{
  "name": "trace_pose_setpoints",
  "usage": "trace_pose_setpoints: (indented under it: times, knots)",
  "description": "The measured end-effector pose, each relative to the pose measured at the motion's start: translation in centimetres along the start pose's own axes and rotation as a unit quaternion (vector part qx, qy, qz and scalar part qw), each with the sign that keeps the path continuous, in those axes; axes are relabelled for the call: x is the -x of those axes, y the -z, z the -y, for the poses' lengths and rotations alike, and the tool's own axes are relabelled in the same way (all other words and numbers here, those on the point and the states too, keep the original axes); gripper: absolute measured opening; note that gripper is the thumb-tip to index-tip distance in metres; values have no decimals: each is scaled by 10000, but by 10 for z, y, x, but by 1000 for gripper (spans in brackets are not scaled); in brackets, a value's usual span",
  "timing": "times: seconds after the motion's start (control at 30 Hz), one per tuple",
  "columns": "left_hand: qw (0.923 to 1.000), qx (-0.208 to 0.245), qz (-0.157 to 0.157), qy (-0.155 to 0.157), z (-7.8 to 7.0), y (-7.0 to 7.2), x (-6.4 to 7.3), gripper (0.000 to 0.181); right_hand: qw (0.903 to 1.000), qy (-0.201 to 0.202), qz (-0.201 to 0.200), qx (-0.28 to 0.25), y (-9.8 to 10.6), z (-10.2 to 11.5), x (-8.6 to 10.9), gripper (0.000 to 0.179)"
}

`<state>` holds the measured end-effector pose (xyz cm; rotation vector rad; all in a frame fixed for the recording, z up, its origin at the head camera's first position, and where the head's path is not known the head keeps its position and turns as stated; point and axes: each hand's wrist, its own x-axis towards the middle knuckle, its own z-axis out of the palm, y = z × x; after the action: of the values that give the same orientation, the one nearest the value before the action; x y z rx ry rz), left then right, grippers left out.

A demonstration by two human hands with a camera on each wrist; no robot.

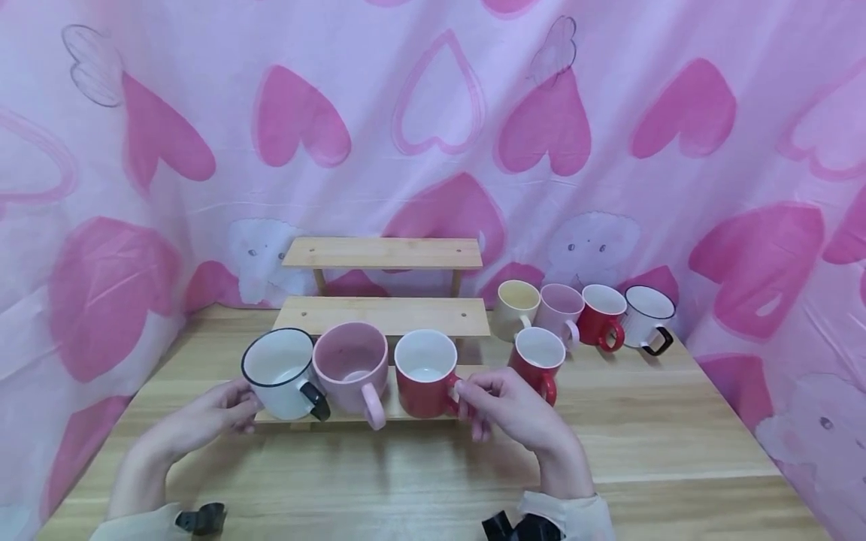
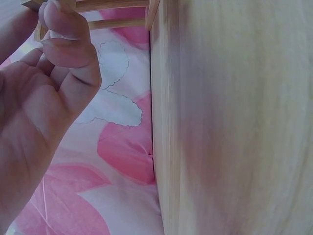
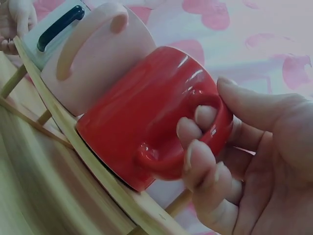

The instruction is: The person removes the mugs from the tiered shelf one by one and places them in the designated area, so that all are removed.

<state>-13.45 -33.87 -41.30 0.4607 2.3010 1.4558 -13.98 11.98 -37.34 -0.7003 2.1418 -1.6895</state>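
My right hand [image 1: 507,406] grips the handle of a red mug [image 3: 146,112] with a white inside, fingers hooked through the loop. This mug stands at the right end of the lowest tier of a stepped wooden shelf [image 1: 386,315]. Left of it on that tier are a pink mug [image 1: 349,361] and a white mug [image 1: 279,379] with a dark rim and black handle. My left hand [image 1: 213,413] pinches the left end of the lowest board, right beside the white mug. In the left wrist view, its thumb and fingers meet at the board's corner [image 2: 32,4].
Right of the shelf, another red mug [image 1: 539,353] stands on the wooden table [image 1: 663,436]. Behind it a row holds a cream mug [image 1: 507,319], a pink mug [image 1: 556,312], a red mug [image 1: 598,319] and a white black-handled mug [image 1: 643,323]. A heart-patterned pink curtain [image 1: 433,113] hangs behind.
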Motion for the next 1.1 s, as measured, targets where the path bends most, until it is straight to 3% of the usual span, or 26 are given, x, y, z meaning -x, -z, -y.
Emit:
trace_pose_setpoints:
  times: [0.2, 0.5, 0.7, 1.1]
  knots:
    - [9997, 50, 44, -242, 2, 3, -1, 30, 9986, -189, -493, 70, -5, 8, -5, 34]
    - [9997, 104, 133, -180, 5, 3, -2, 29, 9906, -428, -1287, -157, -16, 19, -6, 41]
    - [9998, 79, 90, -177, 3, 1, -2, 29, 9791, -602, -1928, -237, -15, 25, -2, 41]
    - [10000, -9, 36, -39, 3, 2, -1, 33, 9626, -58, -2648, -567, 4, 36, 16, 38]
